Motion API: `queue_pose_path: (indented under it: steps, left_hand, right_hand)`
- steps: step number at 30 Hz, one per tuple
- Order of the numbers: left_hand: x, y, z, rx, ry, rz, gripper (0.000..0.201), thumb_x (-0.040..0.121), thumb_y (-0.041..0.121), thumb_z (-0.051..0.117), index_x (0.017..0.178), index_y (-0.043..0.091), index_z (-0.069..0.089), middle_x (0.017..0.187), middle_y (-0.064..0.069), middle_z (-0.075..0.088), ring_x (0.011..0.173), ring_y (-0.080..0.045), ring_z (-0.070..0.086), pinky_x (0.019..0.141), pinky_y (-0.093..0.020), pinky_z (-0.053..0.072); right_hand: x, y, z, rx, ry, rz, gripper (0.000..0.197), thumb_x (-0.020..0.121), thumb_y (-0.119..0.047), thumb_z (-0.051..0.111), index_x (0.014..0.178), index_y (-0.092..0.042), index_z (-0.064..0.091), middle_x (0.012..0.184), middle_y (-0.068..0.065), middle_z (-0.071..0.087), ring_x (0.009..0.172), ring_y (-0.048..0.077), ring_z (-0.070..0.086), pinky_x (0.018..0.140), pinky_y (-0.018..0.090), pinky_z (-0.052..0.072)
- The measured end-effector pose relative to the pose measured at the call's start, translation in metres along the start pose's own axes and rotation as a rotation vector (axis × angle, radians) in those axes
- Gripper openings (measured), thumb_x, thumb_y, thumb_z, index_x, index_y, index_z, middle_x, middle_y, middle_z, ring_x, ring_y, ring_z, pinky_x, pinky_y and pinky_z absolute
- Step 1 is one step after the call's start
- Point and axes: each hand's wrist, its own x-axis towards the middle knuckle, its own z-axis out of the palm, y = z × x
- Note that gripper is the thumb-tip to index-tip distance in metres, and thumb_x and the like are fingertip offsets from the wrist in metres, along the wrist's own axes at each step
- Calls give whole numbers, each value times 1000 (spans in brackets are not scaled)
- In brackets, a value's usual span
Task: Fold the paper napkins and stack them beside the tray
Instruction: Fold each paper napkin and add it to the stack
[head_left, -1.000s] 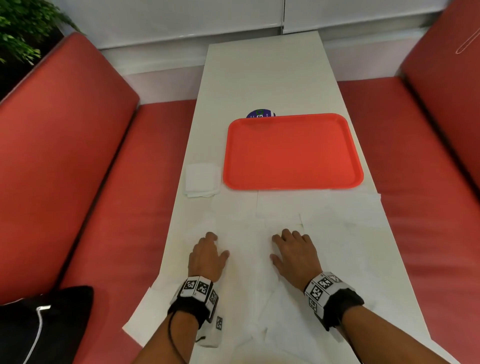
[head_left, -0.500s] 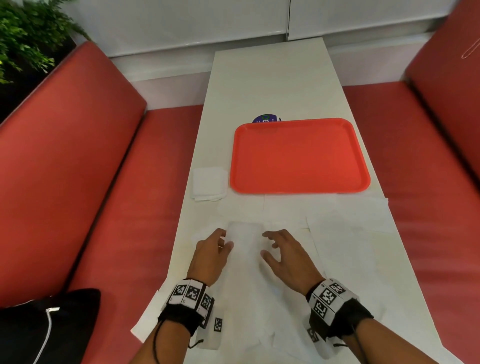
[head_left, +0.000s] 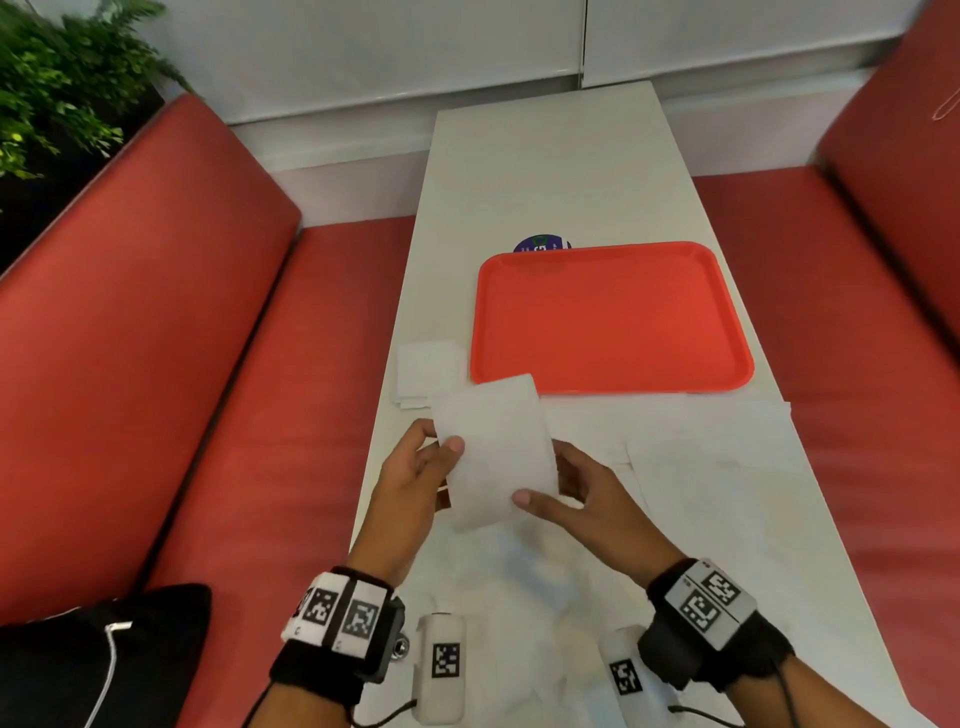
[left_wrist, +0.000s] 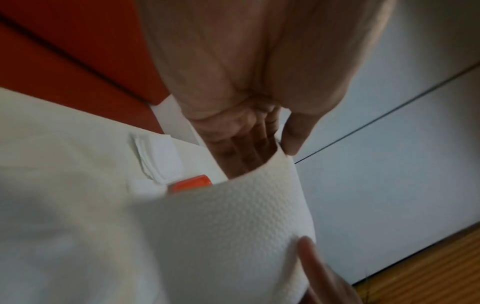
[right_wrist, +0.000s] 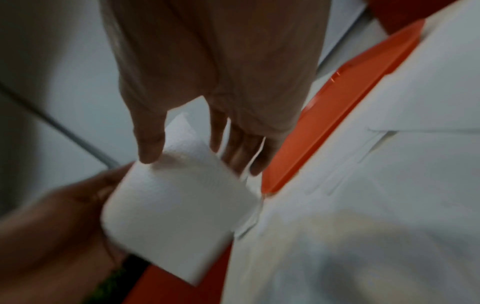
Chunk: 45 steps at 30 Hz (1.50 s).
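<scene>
Flat red-orange plastic tray (head_left: 613, 317), rectangular, nothing in it, on a long white table (head_left: 545, 171). Small stack of folded white paper napkins (head_left: 428, 374) just beside its left edge. Folded white embossed napkin (head_left: 493, 452) held above the table, pinched by left hand (head_left: 415, 483) and right hand (head_left: 587, 499), thumbs on top. Unfolded white napkin sheets (head_left: 711, 452) spread below. Red padded benches (head_left: 156, 364) on both sides.

Bare forearms, no sleeves. Left wrist band (head_left: 337, 618): black strap, white block with two black square-code markers, dark camera unit on its inner side. Right wrist band (head_left: 709, 605): black strap, grey-white plate, two markers. A white pod (head_left: 441, 665) with one marker and a thin black cable beside each wrist.
</scene>
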Motion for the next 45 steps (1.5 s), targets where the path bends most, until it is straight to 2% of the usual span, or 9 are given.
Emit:
queue_pose_path:
  steps: [6, 10, 17, 22, 27, 32, 35, 38, 45]
  left_hand:
    - [4, 13, 7, -65, -10, -20, 27, 97, 29, 62, 113, 8, 59, 103, -8, 75, 90, -21, 72, 73, -37, 58]
    - [1, 6, 14, 222, 161, 70, 30, 86, 36, 76, 110, 27, 59, 100, 7, 69, 91, -11, 70, 81, -28, 56]
    - [1, -9, 32, -76, -104, -347, 47, 93, 49, 64, 118, 10, 69, 116, -10, 74, 102, -23, 71, 82, -35, 55]
    - [3, 6, 24, -149, -96, -94, 37, 87, 26, 71, 115, 3, 69, 113, -21, 73, 108, -37, 70, 89, -49, 55]
    - [5, 23, 9, -79, -147, 122, 19, 83, 17, 71, 100, 22, 78, 100, -9, 77, 90, -22, 73, 70, -32, 59]
    - [8, 26, -10, 56, -220, 270, 49, 88, -16, 57, 77, 27, 80, 89, 10, 75, 90, -8, 69, 67, -18, 50]
    - [10, 28, -15, 189, -210, 352, 43, 80, -5, 43, 73, 24, 74, 92, 15, 70, 97, -7, 62, 66, -13, 41]
    - [13, 29, -18, 118, -215, 335, 39, 87, 1, 43, 80, 21, 75, 98, 9, 68, 101, -16, 63, 72, -23, 49]
    - [26, 32, -20, -107, -177, 70, 43, 83, 54, 65, 107, 18, 69, 98, -1, 71, 89, -21, 69, 73, -36, 56]
  right_hand:
    - [-15, -31, 0, 287, 169, -46, 19, 89, -19, 71, 104, -8, 75, 102, 3, 78, 93, 23, 75, 76, 30, 59]
    - [-16, -37, -2, 204, 330, -91, 12, 91, -22, 71, 98, -13, 76, 95, -1, 79, 86, 19, 76, 75, 31, 60]
    - [-20, -45, -4, 232, 242, -31, 23, 98, -28, 59, 104, -13, 76, 103, 6, 77, 99, 26, 72, 87, 39, 56]
    - [-25, -46, -10, 229, 277, -41, 19, 96, -20, 61, 108, -14, 75, 103, -3, 78, 98, 15, 74, 79, 22, 58]
    - [-23, -48, -9, 265, 278, -132, 22, 94, -16, 62, 112, -14, 74, 109, 2, 77, 105, 19, 71, 90, 33, 57]
    - [-19, -54, -10, 280, 208, -155, 31, 100, -1, 49, 100, -10, 78, 108, 6, 76, 102, 25, 69, 83, 30, 53]
    - [-13, -61, -8, 343, 201, -137, 35, 89, -18, 46, 90, -8, 80, 108, 9, 74, 95, 30, 67, 82, 37, 51]
    - [-6, -65, 0, 244, 261, -174, 23, 83, -36, 73, 89, -14, 78, 104, 6, 74, 93, 30, 67, 83, 41, 52]
    - [11, -71, 18, 271, 288, -165, 22, 83, -8, 75, 104, -13, 71, 107, 3, 75, 79, 29, 76, 66, 33, 61]
